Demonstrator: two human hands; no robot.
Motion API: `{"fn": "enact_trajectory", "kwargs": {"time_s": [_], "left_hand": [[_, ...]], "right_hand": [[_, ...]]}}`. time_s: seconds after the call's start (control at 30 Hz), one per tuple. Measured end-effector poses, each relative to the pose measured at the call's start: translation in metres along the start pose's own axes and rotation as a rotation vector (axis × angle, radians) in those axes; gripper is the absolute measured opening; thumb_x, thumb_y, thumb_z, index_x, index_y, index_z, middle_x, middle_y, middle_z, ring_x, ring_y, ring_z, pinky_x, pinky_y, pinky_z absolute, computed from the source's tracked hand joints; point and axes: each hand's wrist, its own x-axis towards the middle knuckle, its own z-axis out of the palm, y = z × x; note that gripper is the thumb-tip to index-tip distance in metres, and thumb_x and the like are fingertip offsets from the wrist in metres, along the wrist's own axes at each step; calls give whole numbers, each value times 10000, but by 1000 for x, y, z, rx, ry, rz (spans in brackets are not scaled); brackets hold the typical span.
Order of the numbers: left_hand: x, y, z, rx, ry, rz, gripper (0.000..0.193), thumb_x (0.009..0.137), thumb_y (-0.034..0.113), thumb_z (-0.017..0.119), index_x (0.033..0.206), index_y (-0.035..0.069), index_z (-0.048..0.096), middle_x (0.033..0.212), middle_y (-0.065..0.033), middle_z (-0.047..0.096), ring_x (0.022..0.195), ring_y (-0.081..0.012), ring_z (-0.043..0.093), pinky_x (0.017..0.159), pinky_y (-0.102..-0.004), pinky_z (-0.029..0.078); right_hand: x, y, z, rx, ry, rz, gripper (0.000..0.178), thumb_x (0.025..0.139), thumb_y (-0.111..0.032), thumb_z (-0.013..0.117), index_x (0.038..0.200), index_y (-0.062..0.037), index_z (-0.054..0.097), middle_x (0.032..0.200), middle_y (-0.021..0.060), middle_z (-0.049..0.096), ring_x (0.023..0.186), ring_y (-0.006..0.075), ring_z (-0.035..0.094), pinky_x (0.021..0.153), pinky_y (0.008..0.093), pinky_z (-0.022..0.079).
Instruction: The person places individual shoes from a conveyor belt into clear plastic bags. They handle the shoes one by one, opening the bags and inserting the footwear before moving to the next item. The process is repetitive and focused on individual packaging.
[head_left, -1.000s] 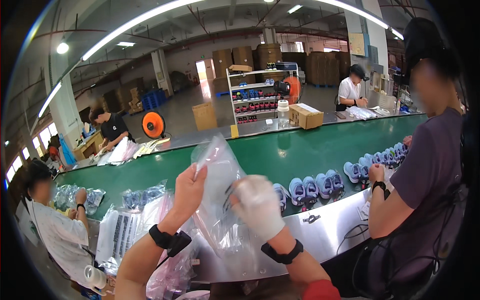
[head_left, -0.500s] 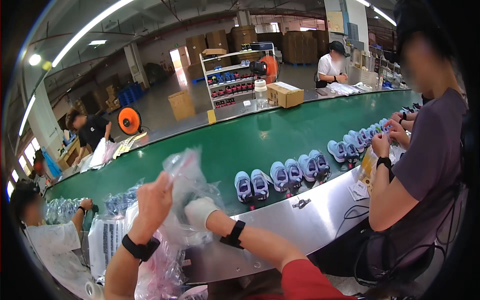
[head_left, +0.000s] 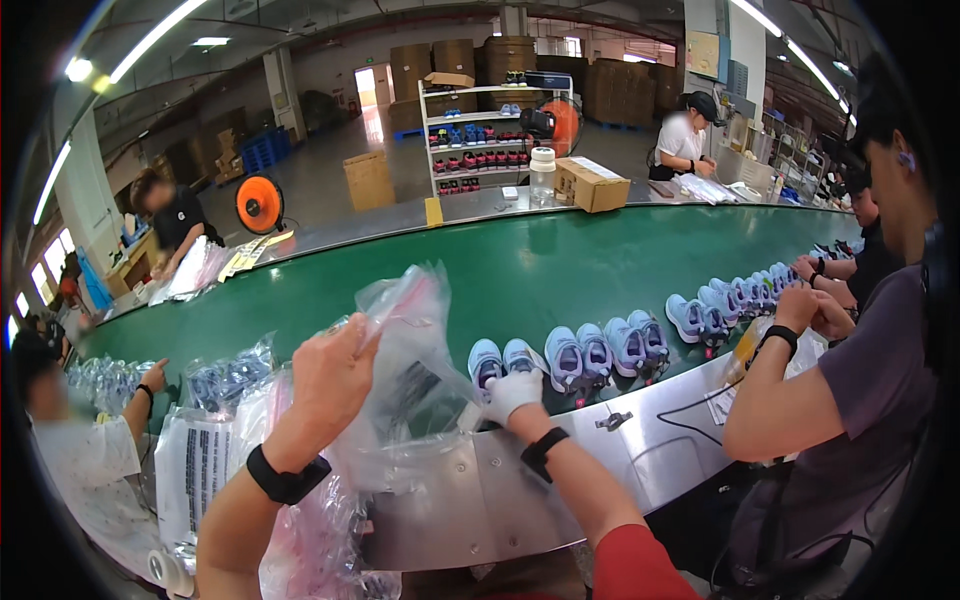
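While pinched by left hand (head_left: 335, 372), clear bag (head_left: 408, 350): hanging, seemingly unfilled.
Right hand (head_left: 515, 394): touching pale-blue shoes (head_left: 485, 358); grip unclear.
Bagged bundles (head_left: 230, 378): left of left hand, apparently done.
Bare pairs (head_left: 627, 342): right of right hand, unbagged.

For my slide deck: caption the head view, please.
Left hand holds a clear bag; gloved right hand at light-blue shoes on green belt.

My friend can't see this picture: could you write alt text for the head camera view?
A person's bare left hand holds up a clear plastic bag while the white-gloved right hand is at a pair of light-blue shoes on a green surface. More shoes line up rightward; other people work nearby.
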Motion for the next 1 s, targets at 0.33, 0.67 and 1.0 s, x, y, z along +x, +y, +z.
{"fn": "enact_trajectory", "kwargs": {"time_s": [0.33, 0.67, 1.0], "left_hand": [[-3, 12, -4, -21, -104, -151, 226, 886, 246, 540, 890, 20, 552, 716, -213, 596, 695, -422, 574, 593, -486, 425], [-12, 8, 8, -183, -52, 69, 170, 871, 214, 529, 879, 48, 562, 709, -213, 595, 683, -412, 587, 574, -482, 447], [-3, 37, 42, -386, -13, 94, 139, 866, 191, 537, 886, 69, 602, 647, -207, 582, 604, -409, 577, 513, -465, 447]], "right_hand": [[-29, 51, -10, 1514, 478, -111, 391, 880, -382, 589, 894, 8, 623, 795, 29, 596, 737, 77, 508, 633, 228, 421], [-110, 19, -71, 1046, 385, -449, 347, 773, -358, 667, 863, -25, 629, 786, 83, 648, 707, 232, 633, 612, 376, 490], [-89, -84, -60, 463, 610, -538, 152, 797, -217, 532, 787, -138, 662, 856, 101, 627, 926, 266, 596, 764, 394, 453]]}}
